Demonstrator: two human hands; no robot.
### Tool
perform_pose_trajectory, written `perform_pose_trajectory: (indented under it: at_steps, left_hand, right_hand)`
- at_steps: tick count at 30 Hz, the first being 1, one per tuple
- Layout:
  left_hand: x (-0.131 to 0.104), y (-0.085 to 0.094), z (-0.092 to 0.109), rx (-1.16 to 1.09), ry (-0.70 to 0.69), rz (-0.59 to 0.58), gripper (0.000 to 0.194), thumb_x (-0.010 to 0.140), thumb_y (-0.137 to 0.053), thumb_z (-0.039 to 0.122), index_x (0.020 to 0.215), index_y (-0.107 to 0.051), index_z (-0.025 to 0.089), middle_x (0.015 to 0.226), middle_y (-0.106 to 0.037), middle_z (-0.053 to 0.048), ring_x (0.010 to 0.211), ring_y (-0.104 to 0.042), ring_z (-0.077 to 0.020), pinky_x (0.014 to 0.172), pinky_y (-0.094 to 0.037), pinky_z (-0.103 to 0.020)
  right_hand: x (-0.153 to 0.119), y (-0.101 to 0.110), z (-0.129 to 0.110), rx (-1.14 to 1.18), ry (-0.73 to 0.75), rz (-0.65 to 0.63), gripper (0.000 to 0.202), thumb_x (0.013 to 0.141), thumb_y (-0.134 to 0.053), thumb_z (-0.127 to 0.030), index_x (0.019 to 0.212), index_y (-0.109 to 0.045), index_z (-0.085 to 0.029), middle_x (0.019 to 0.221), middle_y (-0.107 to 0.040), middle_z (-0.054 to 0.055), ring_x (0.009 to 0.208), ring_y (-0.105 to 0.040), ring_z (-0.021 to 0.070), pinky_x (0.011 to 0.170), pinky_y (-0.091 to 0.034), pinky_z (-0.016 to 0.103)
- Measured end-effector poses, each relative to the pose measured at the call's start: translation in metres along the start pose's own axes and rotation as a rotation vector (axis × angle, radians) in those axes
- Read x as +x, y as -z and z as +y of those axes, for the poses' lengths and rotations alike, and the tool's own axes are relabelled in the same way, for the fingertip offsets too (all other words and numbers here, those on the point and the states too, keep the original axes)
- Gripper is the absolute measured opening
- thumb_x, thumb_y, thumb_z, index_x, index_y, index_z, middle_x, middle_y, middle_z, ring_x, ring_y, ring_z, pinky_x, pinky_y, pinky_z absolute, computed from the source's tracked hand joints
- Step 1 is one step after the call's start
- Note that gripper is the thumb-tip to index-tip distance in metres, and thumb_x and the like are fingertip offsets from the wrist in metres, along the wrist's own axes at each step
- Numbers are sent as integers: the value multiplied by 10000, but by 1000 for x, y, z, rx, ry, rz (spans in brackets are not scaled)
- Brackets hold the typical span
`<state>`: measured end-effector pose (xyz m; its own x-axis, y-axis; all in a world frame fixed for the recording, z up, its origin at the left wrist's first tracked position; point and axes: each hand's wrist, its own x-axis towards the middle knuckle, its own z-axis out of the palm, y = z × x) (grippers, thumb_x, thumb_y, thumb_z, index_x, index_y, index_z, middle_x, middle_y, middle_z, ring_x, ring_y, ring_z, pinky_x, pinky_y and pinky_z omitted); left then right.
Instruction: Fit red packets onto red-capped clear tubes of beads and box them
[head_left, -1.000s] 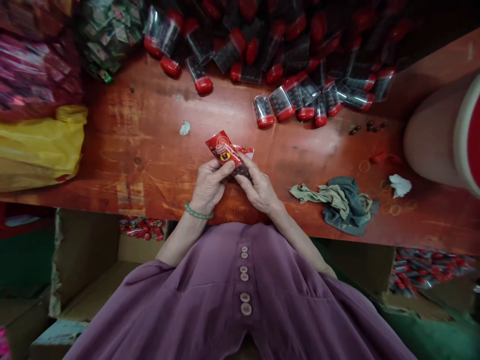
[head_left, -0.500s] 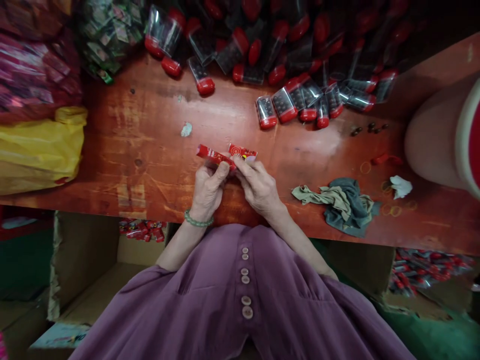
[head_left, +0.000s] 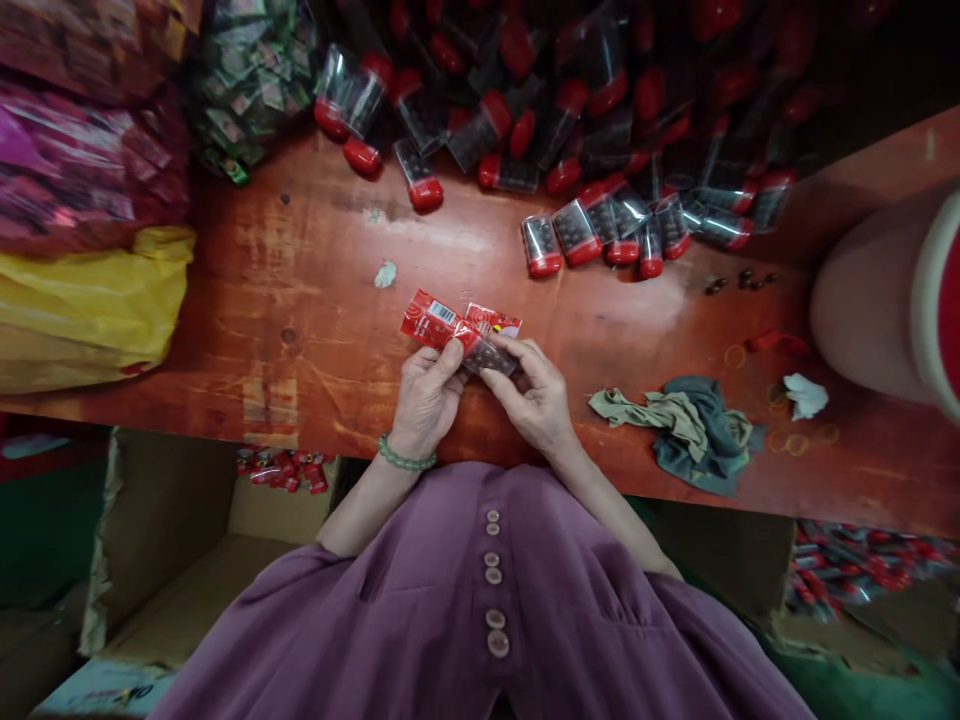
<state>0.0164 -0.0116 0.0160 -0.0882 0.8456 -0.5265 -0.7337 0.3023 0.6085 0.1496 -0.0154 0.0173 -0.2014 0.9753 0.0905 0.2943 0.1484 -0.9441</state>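
Between my two hands is a small clear plastic box (head_left: 489, 358) with dark balls inside. A red printed wrapper (head_left: 429, 318) with a white barcode extends from its left end. My left hand (head_left: 431, 395) pinches the wrapper where it meets the box, thumb on top. The fingers and thumb of my right hand (head_left: 532, 390) close on the box's right end. Just beyond my fingertips is another red printed piece (head_left: 495, 320) with a yellow spot; whether it is joined to the wrapper I cannot tell.
Many clear boxes with red caps (head_left: 577, 232) are heaped across the back of the table (head_left: 330, 330). Bagged packets (head_left: 255, 80) and a yellow bag (head_left: 90, 310) lie left. Rags (head_left: 701, 425), loose balls and a white bucket (head_left: 862, 290) are right. Cartons (head_left: 165, 530) stand below the edge.
The wrapper has turned from edge-on to flat, showing its barcode. My right fingers have spread and shifted right, and the clear box with its dark balls now shows between the hands.
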Motion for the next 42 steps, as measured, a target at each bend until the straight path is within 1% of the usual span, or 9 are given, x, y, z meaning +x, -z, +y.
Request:
perform_pose_trajectory:
  at_steps: [6, 11, 18, 21, 25, 31, 36, 39, 42]
  left_hand:
    - [3, 6, -2, 84, 31, -71, 266, 610, -897, 394, 741, -769, 202, 772, -766, -9, 723, -693, -129, 821, -548, -278]
    - [4, 9, 2, 171, 39, -141, 237, 648, -875, 382, 760, -782, 195, 773, -767, -24, 712, -690, -132, 779, -545, -258]
    - [8, -1, -2, 26, -39, 2, 295, 545, -921, 406, 721, -760, 232, 753, -750, 18, 703, -669, -111, 783, -533, -246]
    - [9, 1, -2, 38, -30, -22, 288, 537, -926, 382, 717, -764, 227, 754, -751, 16, 713, -677, -118, 797, -541, -254]
    - [10, 1, 4, 98, -18, -103, 322, 538, -922, 390, 762, -778, 208, 802, -770, -21, 775, -714, -176, 862, -559, -327]
    - [10, -4, 14, 187, -33, -135, 254, 552, -909, 301, 743, -772, 206, 763, -760, -1, 736, -715, -170, 838, -574, -312]
    - [9, -2, 6, 119, -45, -166, 223, 675, -829, 374, 820, -787, 210, 924, -773, -45, 897, -717, -195, 918, -554, -330]
    - [10, -1, 2, 73, -70, -116, 151, 669, -825, 332, 758, -777, 219, 878, -763, -18, 844, -707, -159, 866, -557, -282]
    - [11, -3, 4, 93, -46, -161, 110, 666, -810, 289, 733, -767, 213, 816, -748, -4, 788, -694, -150, 845, -563, -287]
  right_hand:
    - [0, -2, 3, 11, -86, -58, 365, 978, -504, -331, 1328, -575, -256, 1263, -668, 76, 1136, -649, 225, 1024, -533, 448]
    - [-1, -1, 1, 23, -141, -90, 396, 995, -467, -326, 1379, -544, -267, 1191, -691, 75, 1110, -668, 231, 985, -569, 455]
    - [4, -7, 5, -115, 202, -54, 479, 999, -462, -211, 1476, -432, -236, 1362, -627, 109, 1238, -618, 218, 1075, -522, 419]
    - [3, -8, 8, -196, 291, -61, 556, 995, -454, -164, 1533, -338, -243, 1380, -614, 117, 1237, -620, 203, 1058, -538, 388]
    - [4, -5, 5, -215, 296, -70, 587, 1001, -446, -168, 1558, -288, -262, 1408, -597, 94, 1302, -580, 203, 1093, -520, 392]
    - [7, 1, 1, -92, 282, -124, 578, 994, -480, -158, 1539, -334, -285, 1456, -563, 66, 1352, -539, 190, 1128, -489, 369]
    - [4, 1, 7, -63, 221, -101, 497, 996, -490, -188, 1483, -422, -264, 1387, -615, 92, 1278, -602, 199, 1083, -521, 387]
    - [3, -1, 10, -93, 255, -111, 463, 992, -493, -179, 1446, -448, -253, 1308, -656, 96, 1222, -635, 193, 1037, -548, 367]
    - [1, -4, 8, -83, 257, -120, 430, 999, -461, -175, 1420, -431, -258, 1295, -648, 98, 1235, -619, 198, 1046, -538, 395]
